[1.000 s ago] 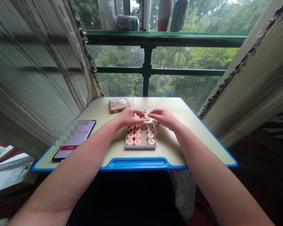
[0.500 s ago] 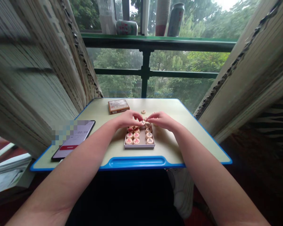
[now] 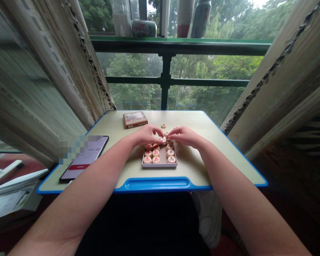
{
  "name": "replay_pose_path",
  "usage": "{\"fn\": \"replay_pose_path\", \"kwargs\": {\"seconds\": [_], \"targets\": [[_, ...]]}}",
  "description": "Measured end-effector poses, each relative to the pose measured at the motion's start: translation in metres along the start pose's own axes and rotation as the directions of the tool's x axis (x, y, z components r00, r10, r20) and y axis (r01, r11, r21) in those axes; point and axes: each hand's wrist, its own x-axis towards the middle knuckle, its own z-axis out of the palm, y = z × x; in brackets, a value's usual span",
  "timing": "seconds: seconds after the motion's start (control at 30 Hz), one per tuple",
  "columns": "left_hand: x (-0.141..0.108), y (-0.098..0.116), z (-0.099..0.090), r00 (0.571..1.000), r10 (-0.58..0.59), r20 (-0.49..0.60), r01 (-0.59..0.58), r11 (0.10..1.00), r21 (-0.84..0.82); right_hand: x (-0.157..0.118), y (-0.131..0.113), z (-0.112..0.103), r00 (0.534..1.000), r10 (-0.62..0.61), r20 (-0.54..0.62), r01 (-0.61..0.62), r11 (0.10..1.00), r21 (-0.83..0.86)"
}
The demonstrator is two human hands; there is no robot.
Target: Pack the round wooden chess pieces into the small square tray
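Observation:
Above the far part of a shallow white tray [image 3: 160, 166], my left hand [image 3: 146, 136] pinches a round wooden Chinese chess piece [image 3: 163, 140] between thumb and fingertips. My right hand [image 3: 185, 136] comes in from the other side, its fingers drawn together beside that piece; whatever lies between them is hidden. Red-marked pieces [image 3: 155, 160] stand in two columns along the tray's left side. A column of black-marked pieces [image 3: 171, 159] lines its right side. Past the fingers, a few loose pieces [image 3: 163, 126] rest on the table, some partly covered by my right hand.
A flat brown box [image 3: 135, 120] lies at the table's back left. On the left, a phone [image 3: 84, 160] showing a timer rests beneath my forearm. The pale table [image 3: 192, 119] has a blue rim. Cans [image 3: 144, 28] and stacked cups [image 3: 185, 19] stand on the window ledge.
The view has shifted slightly. Both hands stay over the tray's far end, with the left still pinching the piece and the right fingertips close beside it.

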Motion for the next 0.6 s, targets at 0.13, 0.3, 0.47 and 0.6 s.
{"fn": "replay_pose_path", "kwargs": {"seconds": [0.13, 0.3, 0.47, 0.6], "targets": [[-0.0024, 0.0042, -0.0016, 1.0, 0.017, -0.004, -0.017, 1.0, 0.021, -0.0015, -0.0024, -0.0011, 1.0, 0.03, -0.008, -0.03, 1.0, 0.003], [-0.0036, 0.0063, -0.0021, 1.0, 0.014, 0.015, -0.014, 0.998, 0.053, -0.0048, -0.0082, -0.0026, 0.997, 0.062, -0.037, -0.061, 0.998, 0.031], [-0.0026, 0.0056, -0.0005, 0.999, -0.003, 0.044, 0.001, 0.998, 0.063, -0.0034, -0.0056, -0.0018, 0.999, 0.037, -0.025, -0.036, 0.999, 0.024], [-0.0017, 0.0044, -0.0001, 0.999, -0.019, 0.051, 0.015, 0.997, 0.072, -0.001, -0.0007, -0.0018, 1.0, 0.027, -0.003, -0.027, 0.999, -0.02]]}}
